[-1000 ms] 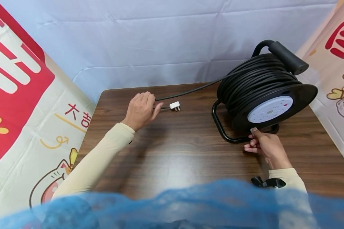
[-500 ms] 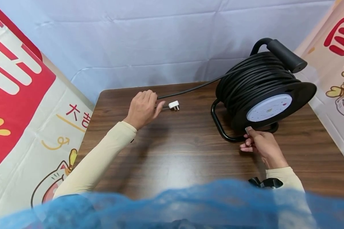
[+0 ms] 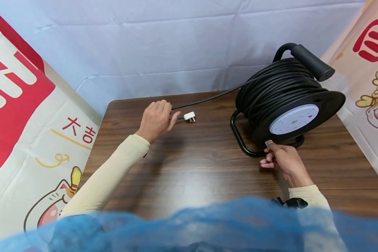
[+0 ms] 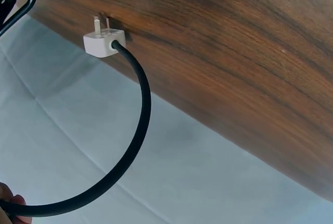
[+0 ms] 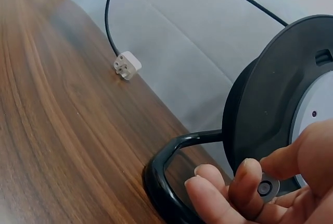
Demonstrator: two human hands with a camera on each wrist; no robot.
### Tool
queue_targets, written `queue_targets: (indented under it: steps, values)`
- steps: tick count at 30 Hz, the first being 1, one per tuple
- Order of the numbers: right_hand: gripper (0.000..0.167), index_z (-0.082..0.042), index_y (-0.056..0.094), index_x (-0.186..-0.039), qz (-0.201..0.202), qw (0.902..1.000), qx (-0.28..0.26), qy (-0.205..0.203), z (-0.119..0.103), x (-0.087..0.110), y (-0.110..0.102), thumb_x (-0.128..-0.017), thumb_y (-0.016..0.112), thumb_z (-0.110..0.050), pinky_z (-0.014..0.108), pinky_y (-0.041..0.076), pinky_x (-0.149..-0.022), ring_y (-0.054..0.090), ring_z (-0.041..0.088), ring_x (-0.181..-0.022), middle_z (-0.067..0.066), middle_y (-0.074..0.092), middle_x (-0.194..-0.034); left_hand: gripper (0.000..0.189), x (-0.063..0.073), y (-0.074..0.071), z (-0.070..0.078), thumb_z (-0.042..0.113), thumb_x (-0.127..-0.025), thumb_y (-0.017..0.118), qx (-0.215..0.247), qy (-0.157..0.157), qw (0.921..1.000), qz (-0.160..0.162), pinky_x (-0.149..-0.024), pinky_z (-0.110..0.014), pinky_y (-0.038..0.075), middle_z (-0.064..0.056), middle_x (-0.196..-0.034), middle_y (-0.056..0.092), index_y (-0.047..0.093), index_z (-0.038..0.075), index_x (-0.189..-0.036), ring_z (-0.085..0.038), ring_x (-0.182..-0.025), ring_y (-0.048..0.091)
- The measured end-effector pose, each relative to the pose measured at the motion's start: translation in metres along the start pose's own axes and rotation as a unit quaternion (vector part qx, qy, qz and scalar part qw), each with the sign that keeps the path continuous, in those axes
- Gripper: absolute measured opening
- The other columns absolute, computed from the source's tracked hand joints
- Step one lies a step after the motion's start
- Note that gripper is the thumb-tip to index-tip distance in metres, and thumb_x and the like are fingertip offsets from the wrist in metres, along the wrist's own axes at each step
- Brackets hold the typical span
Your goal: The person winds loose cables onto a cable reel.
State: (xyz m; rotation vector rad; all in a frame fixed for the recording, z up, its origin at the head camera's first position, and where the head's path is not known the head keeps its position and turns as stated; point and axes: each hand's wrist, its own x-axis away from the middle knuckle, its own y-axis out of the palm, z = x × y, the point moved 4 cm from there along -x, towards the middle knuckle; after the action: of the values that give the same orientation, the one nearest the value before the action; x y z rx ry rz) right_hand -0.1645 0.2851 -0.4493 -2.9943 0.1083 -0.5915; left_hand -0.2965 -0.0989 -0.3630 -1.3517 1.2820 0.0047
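On the right of the table stands a cable reel wound with black cable, with a white socket disc on its front. Cable runs from its top to my left hand, whose fingers grip it above the table. Beyond that grip the free end bends back to a white three-pin plug; the left wrist view shows this loop and the plug at the table edge. At the drum's lower front, my right hand pinches a small grey knob, mostly hidden by the fingers.
The reel's black tube foot rests on the wooden table, and its carrying handle rises at the back. A pale cloth hangs behind; printed cloths flank both sides. Blue mesh blurs the bottom of the head view.
My right hand has moved slightly left along the drum's lower edge. My left hand keeps its grip on the cable almost in place. The head view has shifted a little.
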Motion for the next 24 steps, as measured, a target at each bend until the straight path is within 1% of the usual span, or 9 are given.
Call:
queue_targets:
  steps: [5, 11, 16, 20, 24]
  values:
    - [0.052, 0.014, 0.052, -0.110, -0.005, 1.0000, 0.001, 0.003, -0.002, 0.001, 0.002, -0.109, 0.044, -0.037, 0.035, 0.061, -0.067, 0.073, 0.017, -0.065, 0.002, 0.057, -0.065, 0.036, 0.000, 0.000, 0.001, 0.030, -0.102, 0.059, 0.004, 0.000, 1.0000, -0.001, -0.054, -0.034, 0.034, -0.008, -0.071, 0.044, 0.049, 0.003, -0.081, -0.021, -0.055, 0.040]
    - [0.051, 0.013, 0.053, -0.110, -0.008, 0.9999, 0.007, 0.000, -0.004, 0.001, 0.005, -0.109, 0.045, -0.037, 0.034, 0.061, -0.067, 0.073, 0.017, -0.065, 0.002, 0.057, -0.065, 0.036, 0.002, 0.004, 0.000, 0.030, -0.102, 0.059, 0.010, -0.005, 0.9999, -0.001, -0.053, -0.034, 0.033, -0.008, -0.071, 0.044, 0.049, 0.003, -0.081, -0.022, -0.055, 0.040]
    - [0.052, 0.013, 0.052, -0.111, -0.014, 0.9998, 0.010, -0.008, -0.007, 0.001, 0.009, -0.108, 0.045, -0.039, 0.035, 0.061, -0.066, 0.073, 0.017, -0.066, 0.002, 0.057, -0.066, 0.035, 0.008, 0.005, -0.005, 0.028, -0.101, 0.060, 0.007, -0.017, 0.9998, 0.000, -0.053, -0.034, 0.032, -0.008, -0.070, 0.043, 0.049, 0.003, -0.080, -0.021, -0.054, 0.039]
    - [0.053, 0.014, 0.051, -0.112, -0.018, 0.9996, 0.010, -0.017, -0.009, 0.002, 0.013, -0.109, 0.044, -0.038, 0.035, 0.061, -0.066, 0.072, 0.018, -0.065, 0.002, 0.056, -0.065, 0.032, 0.013, 0.004, -0.007, 0.024, -0.099, 0.064, 0.010, -0.016, 0.9998, 0.008, -0.052, -0.034, 0.032, -0.008, -0.070, 0.043, 0.049, 0.003, -0.080, -0.022, -0.054, 0.039]
    - [0.053, 0.014, 0.051, -0.111, -0.019, 0.9995, 0.009, -0.024, -0.012, 0.005, 0.016, -0.109, 0.044, -0.038, 0.034, 0.061, -0.065, 0.072, 0.018, -0.065, 0.002, 0.056, -0.064, 0.034, 0.017, 0.003, -0.009, 0.024, -0.099, 0.065, 0.018, -0.018, 0.9996, 0.010, -0.052, -0.035, 0.034, -0.010, -0.070, 0.044, 0.048, 0.002, -0.080, -0.024, -0.054, 0.042]
